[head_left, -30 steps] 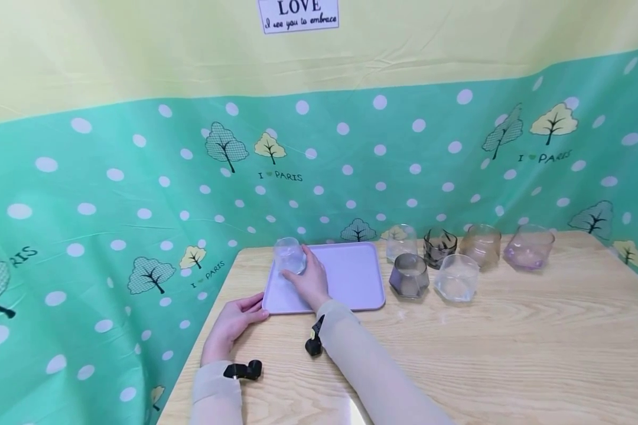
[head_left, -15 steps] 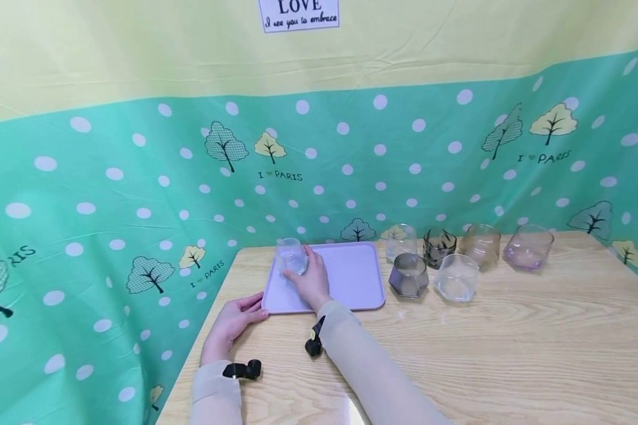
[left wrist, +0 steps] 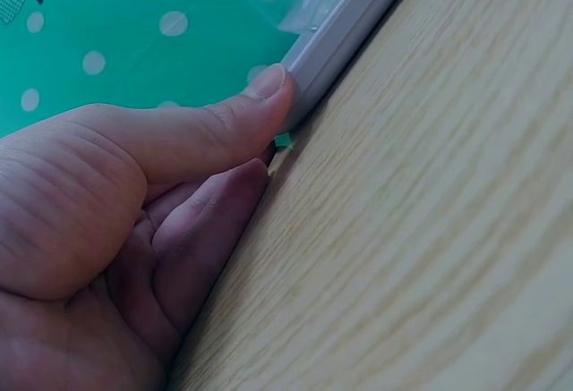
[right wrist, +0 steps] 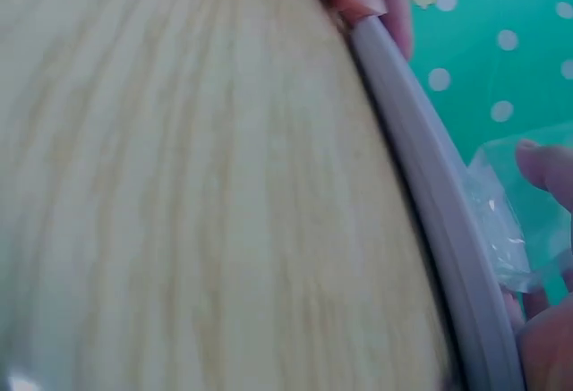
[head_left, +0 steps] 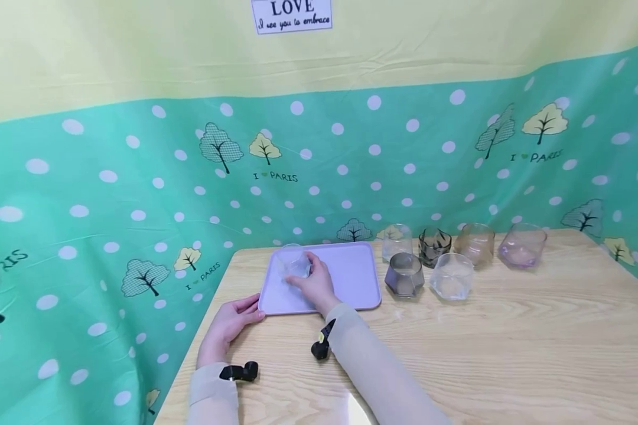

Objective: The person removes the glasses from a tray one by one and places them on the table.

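Observation:
My right hand grips a clear drinking glass from its right side, thumb at the near side. The glass is upright over the left part of a lilac tray; whether its base touches the tray is hard to tell. At the tray's near left corner, my left hand holds the rim between thumb and fingers. In the left wrist view the thumb lies against the corner, with fingers below it. The right wrist view catches the glass behind the tray's edge, partly cut off.
Right of the tray stand several glasses: a grey one, a clear one, another clear one, a dark patterned one, an amber one and a pinkish one. A green curtain hangs behind the wooden table.
The right hand has brought the glass a little nearer and to the right over the tray. My left hand stays at the tray's corner. The head view has shifted slightly.

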### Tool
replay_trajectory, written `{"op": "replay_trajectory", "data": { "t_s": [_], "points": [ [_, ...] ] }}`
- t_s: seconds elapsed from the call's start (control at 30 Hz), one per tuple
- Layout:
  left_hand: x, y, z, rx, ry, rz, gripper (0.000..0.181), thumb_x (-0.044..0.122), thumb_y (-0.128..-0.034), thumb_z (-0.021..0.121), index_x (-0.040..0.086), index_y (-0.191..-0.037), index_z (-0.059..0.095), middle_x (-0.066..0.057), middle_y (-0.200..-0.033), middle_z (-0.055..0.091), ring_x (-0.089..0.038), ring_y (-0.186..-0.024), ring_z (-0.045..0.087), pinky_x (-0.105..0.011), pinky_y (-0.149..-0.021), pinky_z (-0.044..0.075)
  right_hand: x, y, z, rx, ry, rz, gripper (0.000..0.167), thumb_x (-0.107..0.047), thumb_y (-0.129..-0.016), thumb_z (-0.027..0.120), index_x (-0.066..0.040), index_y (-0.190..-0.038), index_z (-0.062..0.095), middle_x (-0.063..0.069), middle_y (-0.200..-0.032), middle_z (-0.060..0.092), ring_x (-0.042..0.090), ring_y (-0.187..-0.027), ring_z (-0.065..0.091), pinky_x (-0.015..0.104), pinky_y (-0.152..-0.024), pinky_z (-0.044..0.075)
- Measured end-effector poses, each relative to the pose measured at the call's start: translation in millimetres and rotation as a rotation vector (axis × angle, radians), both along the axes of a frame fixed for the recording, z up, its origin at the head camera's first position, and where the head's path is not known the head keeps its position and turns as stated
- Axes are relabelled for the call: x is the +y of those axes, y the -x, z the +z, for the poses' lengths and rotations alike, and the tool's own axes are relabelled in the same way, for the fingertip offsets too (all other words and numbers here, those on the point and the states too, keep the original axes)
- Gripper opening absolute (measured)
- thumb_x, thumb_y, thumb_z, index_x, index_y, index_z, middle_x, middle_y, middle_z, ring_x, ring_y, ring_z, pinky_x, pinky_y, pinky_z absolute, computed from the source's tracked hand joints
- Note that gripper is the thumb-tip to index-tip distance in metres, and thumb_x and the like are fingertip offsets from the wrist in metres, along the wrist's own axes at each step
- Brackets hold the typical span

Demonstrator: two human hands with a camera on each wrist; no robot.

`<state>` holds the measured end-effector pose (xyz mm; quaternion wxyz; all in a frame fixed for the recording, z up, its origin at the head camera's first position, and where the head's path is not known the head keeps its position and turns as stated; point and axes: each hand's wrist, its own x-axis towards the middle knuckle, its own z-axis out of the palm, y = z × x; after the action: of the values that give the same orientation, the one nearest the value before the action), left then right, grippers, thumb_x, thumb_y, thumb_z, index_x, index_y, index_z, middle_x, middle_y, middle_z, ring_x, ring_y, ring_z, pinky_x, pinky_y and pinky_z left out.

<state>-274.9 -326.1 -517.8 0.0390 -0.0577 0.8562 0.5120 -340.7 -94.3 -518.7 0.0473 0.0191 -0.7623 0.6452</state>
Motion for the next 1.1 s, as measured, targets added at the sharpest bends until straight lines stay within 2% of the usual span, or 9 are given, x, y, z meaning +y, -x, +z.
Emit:
{"op": "replay_trajectory", "data": {
  "t_s": [0.23, 0.37, 0.6, 0.83, 0.93, 1.1],
  "points": [
    [-5.5, -1.3, 0.8, -0.007, -0.014, -0.001, 0.069, 0.021, -0.0886, 0.09, 0.006, -0.149, 0.062, -0.011, -0.143, 0.066, -0.036, -0.153, 0.04, -0.057, -0.128, 0.024, 7.9, -6.0, 3.0, -0.098, 0.112, 0.082, 0.091, -0.016, -0.077, 0.095, -0.013, -0.157, 0.051, 0.014, -0.159, 0.052, 0.036, -0.141, 0.053, 0.047, -0.12, 0.043],
    [-6.9, -1.2, 1.8, -0.005, -0.039, -0.001, 0.069, 0.02, -0.0887, 0.09, 0.004, -0.149, 0.061, -0.013, -0.142, 0.066, -0.035, -0.151, 0.043, -0.056, -0.128, 0.025, 11.6, -9.7, 6.4, -0.107, 0.136, 0.115, 0.09, -0.015, -0.078, 0.095, -0.013, -0.157, 0.051, 0.014, -0.156, 0.054, 0.035, -0.139, 0.055, 0.048, -0.119, 0.044],
    [-8.6, 1.5, -0.9, -0.021, -0.053, 0.009, 0.07, 0.02, -0.0889, 0.09, 0.003, -0.15, 0.06, -0.013, -0.142, 0.065, -0.033, -0.151, 0.043, -0.055, -0.128, 0.024, 18.6, -17.3, 10.5, -0.082, 0.15, 0.128, 0.088, -0.014, -0.078, 0.095, -0.011, -0.156, 0.052, 0.014, -0.155, 0.055, 0.036, -0.139, 0.055, 0.048, -0.118, 0.046],
    [-5.6, 2.0, -1.0, -0.034, -0.064, 0.006, 0.071, 0.02, -0.0882, 0.091, 0.004, -0.15, 0.06, -0.013, -0.144, 0.065, -0.035, -0.153, 0.041, -0.057, -0.129, 0.022, 30.8, -21.5, 10.4, -0.059, 0.13, 0.087, 0.091, -0.024, -0.082, 0.095, -0.014, -0.159, 0.048, 0.009, -0.152, 0.056, 0.028, -0.131, 0.058, 0.039, -0.108, 0.054],
    [-4.8, 1.8, -0.6, -0.032, -0.045, 0.002, 0.071, 0.02, -0.0881, 0.091, 0.004, -0.15, 0.06, -0.012, -0.143, 0.065, -0.035, -0.153, 0.04, -0.057, -0.129, 0.021, 39.5, -25.8, 12.0, -0.02, 0.153, 0.084, 0.089, -0.024, -0.083, 0.095, -0.01, -0.158, 0.049, 0.012, -0.149, 0.058, 0.03, -0.127, 0.06, 0.041, -0.105, 0.056],
    [-3.2, 1.1, -0.6, -0.028, -0.022, -0.012, 0.071, 0.022, -0.0886, 0.09, 0.005, -0.15, 0.06, -0.013, -0.143, 0.065, -0.037, -0.154, 0.038, -0.058, -0.128, 0.021, 56.1, -35.9, 16.2, 0.001, 0.181, 0.094, 0.086, -0.024, -0.086, 0.093, -0.009, -0.159, 0.048, 0.015, -0.149, 0.057, 0.034, -0.132, 0.059, 0.044, -0.106, 0.056]
  ]
}}
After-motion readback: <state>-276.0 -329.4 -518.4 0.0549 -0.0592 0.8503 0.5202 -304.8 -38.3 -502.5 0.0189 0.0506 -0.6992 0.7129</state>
